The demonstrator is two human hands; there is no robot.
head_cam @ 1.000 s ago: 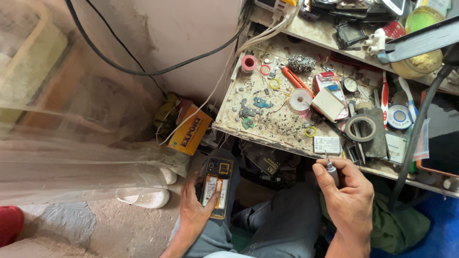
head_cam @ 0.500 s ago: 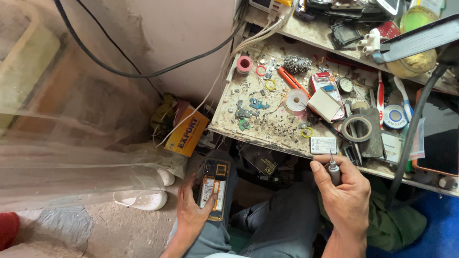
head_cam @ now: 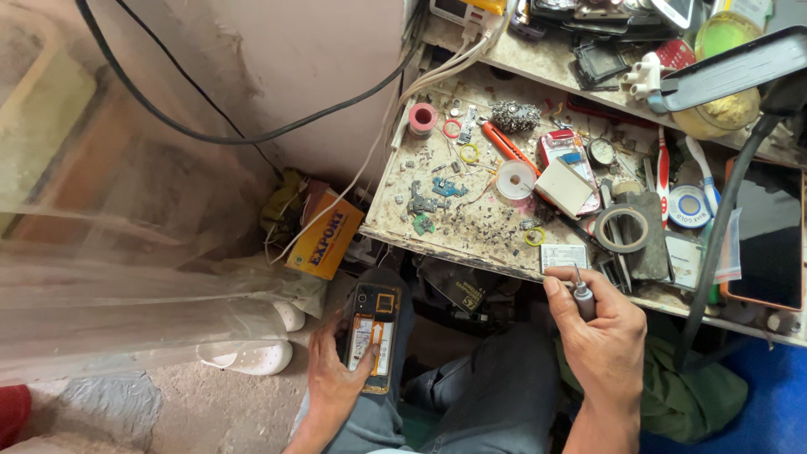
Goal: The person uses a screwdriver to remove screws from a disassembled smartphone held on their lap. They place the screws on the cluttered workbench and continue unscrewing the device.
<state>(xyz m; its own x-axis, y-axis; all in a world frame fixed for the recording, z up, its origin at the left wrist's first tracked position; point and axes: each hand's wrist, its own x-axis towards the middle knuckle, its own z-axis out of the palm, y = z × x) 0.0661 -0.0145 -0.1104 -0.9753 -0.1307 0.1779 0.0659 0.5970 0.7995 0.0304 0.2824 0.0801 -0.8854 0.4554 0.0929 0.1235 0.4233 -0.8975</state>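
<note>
Opened phone (head_cam: 372,336) in left grip (head_cam: 336,378) below bench edge; right grip (head_cam: 601,340) holds screwdriver (head_cam: 582,296).

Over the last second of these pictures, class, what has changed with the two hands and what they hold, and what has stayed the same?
Very little changed. The left hand still holds the opened phone over the lap, barely shifted. The right hand still grips the small screwdriver at the edge of the workbench, tip upward. Nothing was picked up or let go. The tape rolls and scattered parts on the bench lie as before.
</note>
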